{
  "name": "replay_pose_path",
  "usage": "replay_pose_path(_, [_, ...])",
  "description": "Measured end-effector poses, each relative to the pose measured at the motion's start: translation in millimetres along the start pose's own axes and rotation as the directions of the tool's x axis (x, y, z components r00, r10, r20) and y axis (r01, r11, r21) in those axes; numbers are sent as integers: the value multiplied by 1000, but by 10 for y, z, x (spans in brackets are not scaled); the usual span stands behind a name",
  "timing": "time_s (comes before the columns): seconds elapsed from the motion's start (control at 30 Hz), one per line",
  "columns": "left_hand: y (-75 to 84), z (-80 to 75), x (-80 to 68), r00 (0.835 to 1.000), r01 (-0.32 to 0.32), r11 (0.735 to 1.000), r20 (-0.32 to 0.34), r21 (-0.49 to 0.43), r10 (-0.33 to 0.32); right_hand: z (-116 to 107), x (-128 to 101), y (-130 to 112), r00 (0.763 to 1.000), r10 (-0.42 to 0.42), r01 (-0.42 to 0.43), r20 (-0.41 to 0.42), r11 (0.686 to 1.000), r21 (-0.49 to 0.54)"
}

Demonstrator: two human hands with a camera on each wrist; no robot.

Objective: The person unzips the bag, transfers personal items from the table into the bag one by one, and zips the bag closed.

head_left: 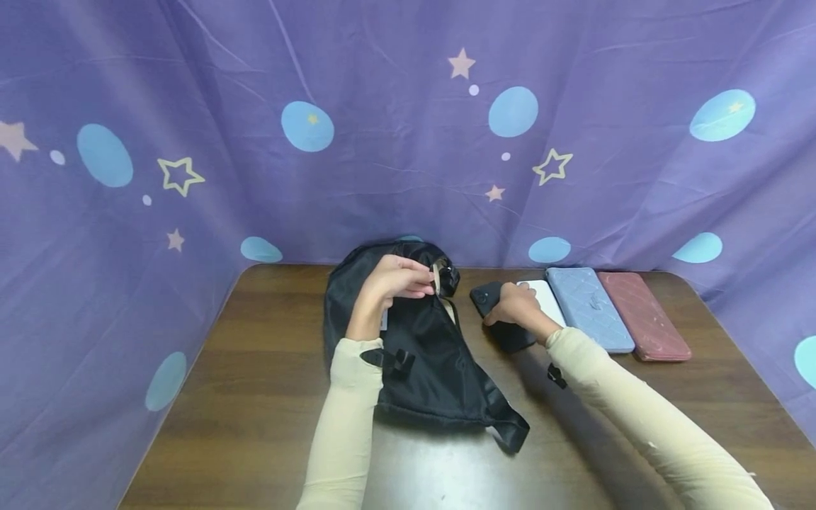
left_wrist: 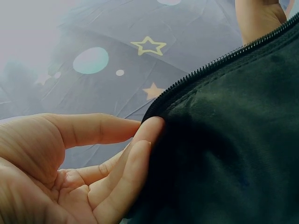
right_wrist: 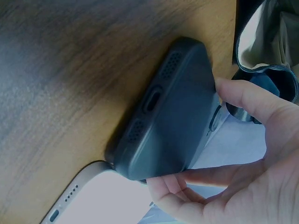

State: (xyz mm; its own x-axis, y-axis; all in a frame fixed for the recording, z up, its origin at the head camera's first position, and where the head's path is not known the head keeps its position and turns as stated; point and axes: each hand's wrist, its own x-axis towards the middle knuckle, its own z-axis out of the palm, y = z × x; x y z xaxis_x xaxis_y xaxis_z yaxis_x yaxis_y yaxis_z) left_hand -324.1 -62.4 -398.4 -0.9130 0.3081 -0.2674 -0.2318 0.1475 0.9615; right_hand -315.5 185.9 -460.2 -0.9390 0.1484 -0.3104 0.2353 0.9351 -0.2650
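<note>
A black fabric bag (head_left: 433,382) lies on the table with its zipped mouth facing right. My left hand (head_left: 397,278) pinches the edge of that mouth between thumb and fingers, right beside the zipper teeth (left_wrist: 210,69) in the left wrist view. The pale lining (right_wrist: 254,44) shows inside the opening in the right wrist view. To the right of the bag, my right hand (head_left: 515,304) grips a black smartphone (right_wrist: 173,116) by its two long sides, thumb on one and fingers on the other. Its charging port end points toward the wrist camera.
Right of the black phone lie a white phone (head_left: 550,303), a light blue quilted wallet (head_left: 589,312) and a dusty pink wallet (head_left: 645,319), side by side. A strap (head_left: 510,428) from the bag stretches toward the front. Behind the wooden table (head_left: 268,397) hangs a purple patterned cloth (head_left: 395,191).
</note>
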Motion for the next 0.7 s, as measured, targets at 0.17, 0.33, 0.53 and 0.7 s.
replay_pose_path(0.17, [14, -9, 12, 1000, 0, 1000, 9, 8, 0, -3, 13, 0, 1000, -17, 17, -8, 1000, -13])
replay_pose_path(0.33, [11, -14, 9, 1000, 0, 999, 15, 40, 0, 8, 17, -2, 999, -32, 32, -2, 999, -25])
replay_pose_path(0.53, [-4, -12, 14, 1000, -11, 1000, 5, 27, 11, 53, -28, -43, 998, -28, 28, -58, 1000, -5])
replay_pose_path(0.7, [-13, -4, 5, 1000, -5, 1000, 20, 19, 5, 162, -107, -90, 989, -73, 74, -130, 997, 7])
